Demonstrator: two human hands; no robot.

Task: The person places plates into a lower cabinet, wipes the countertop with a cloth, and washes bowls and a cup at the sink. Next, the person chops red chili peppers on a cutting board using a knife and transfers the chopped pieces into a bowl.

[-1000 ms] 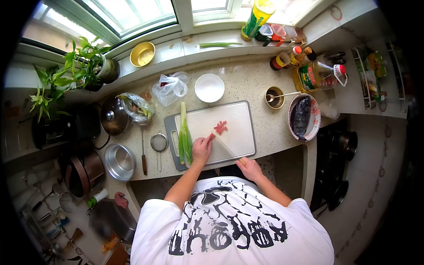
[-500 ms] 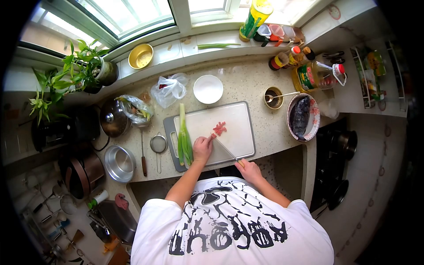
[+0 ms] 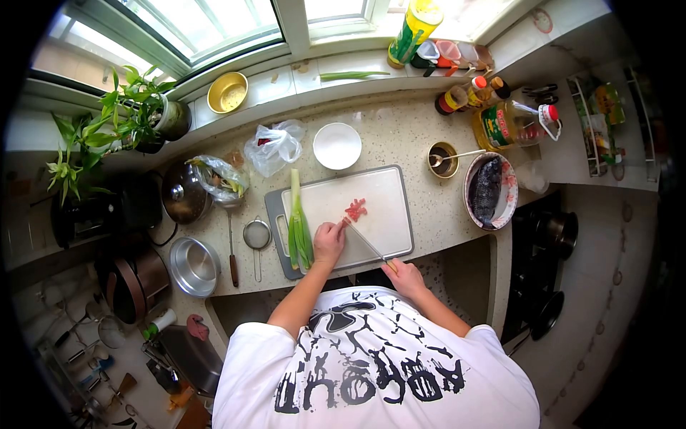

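On the white cutting board (image 3: 382,232) with a grey edge, my left hand (image 3: 329,243) is closed, its fingertips gripping a piece of pink meat that they mostly cover. My right hand (image 3: 406,277) is wrapped round the handle of a kitchen knife (image 3: 369,244). The blade slants up and left, its front end against the meat at my left fingertips. A small pile of diced pink meat (image 3: 356,209) lies just beyond the blade. Left of my left hand, a green leek-like stalk (image 3: 297,222) lies lengthwise on the board.
Behind the board stands a white bowl (image 3: 337,146) beside a plastic bag (image 3: 274,148). At right are a bowl with a dark fish (image 3: 486,191), a small tin with a spoon (image 3: 442,160) and an oil bottle (image 3: 504,125). A strainer (image 3: 256,234) and metal pot (image 3: 194,266) lie left.
The knife and both hands have shifted only very slightly at the meat. Everything else stays where it was.
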